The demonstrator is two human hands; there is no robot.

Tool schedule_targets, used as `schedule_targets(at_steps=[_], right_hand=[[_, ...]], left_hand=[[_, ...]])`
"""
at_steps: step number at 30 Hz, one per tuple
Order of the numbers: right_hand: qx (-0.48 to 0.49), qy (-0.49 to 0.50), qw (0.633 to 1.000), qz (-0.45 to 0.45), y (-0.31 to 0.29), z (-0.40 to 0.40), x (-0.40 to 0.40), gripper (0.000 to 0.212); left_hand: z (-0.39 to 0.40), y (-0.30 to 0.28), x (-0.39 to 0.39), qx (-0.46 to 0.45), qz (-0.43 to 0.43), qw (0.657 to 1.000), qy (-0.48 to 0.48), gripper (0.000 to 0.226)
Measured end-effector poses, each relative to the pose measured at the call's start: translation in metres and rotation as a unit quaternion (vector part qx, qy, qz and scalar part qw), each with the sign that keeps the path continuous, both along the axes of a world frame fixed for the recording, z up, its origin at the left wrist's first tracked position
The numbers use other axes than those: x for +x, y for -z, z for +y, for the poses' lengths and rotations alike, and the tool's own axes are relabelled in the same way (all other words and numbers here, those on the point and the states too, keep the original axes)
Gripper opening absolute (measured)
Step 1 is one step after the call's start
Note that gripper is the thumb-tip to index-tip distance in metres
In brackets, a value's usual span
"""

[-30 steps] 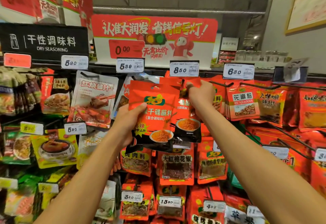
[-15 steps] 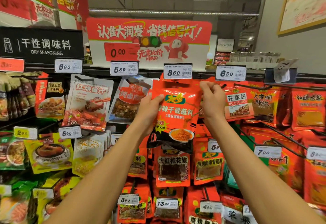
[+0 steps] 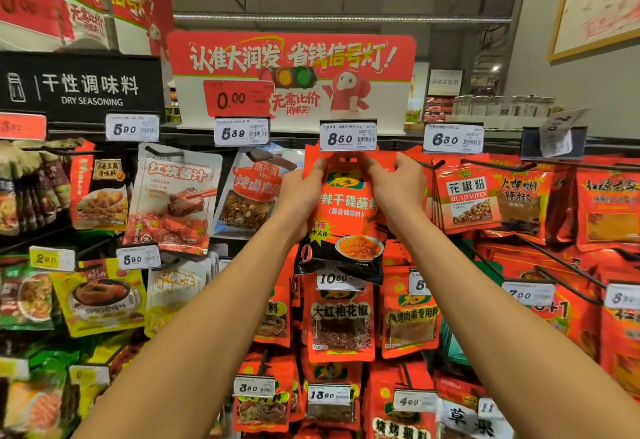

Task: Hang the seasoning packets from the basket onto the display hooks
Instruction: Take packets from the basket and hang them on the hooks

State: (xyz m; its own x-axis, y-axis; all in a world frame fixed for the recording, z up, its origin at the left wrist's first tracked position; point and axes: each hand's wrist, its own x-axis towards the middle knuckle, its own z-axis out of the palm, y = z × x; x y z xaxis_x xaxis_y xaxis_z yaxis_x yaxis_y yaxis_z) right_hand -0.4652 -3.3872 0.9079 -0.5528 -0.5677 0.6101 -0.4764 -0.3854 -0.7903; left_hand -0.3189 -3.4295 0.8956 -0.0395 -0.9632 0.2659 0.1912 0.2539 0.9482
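Stocked display rack [image 3: 519, 238] ahead; I see left hand [image 3: 301, 193] and right hand [image 3: 398, 182] fingers pinching seasoning packet [image 3: 346, 217] top corners under 8.50 tag [image 3: 348, 136].

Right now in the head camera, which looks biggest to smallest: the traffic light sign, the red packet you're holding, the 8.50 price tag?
1. Traffic light sign, though it hangs farther back.
2. Red packet, gripped by both hands.
3. 8.50 price tag.
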Motion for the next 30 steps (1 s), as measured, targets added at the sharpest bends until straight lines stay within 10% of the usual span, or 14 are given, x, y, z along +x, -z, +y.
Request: schedule_targets(at_steps=[12,30], right_hand=[[0.087,0.002,0.996,0.013,-0.001,-0.008,-0.006,0.024],[0.174,0.041,0.981,0.079,0.040,-0.075,-0.025,0.044]], left_hand=[[-0.017,0.000,-0.003,0.019,-0.051,0.997,-0.061,0.026],[-0.085,0.046,-0.029,-0.022,-0.134,0.988,-0.068,0.034]])
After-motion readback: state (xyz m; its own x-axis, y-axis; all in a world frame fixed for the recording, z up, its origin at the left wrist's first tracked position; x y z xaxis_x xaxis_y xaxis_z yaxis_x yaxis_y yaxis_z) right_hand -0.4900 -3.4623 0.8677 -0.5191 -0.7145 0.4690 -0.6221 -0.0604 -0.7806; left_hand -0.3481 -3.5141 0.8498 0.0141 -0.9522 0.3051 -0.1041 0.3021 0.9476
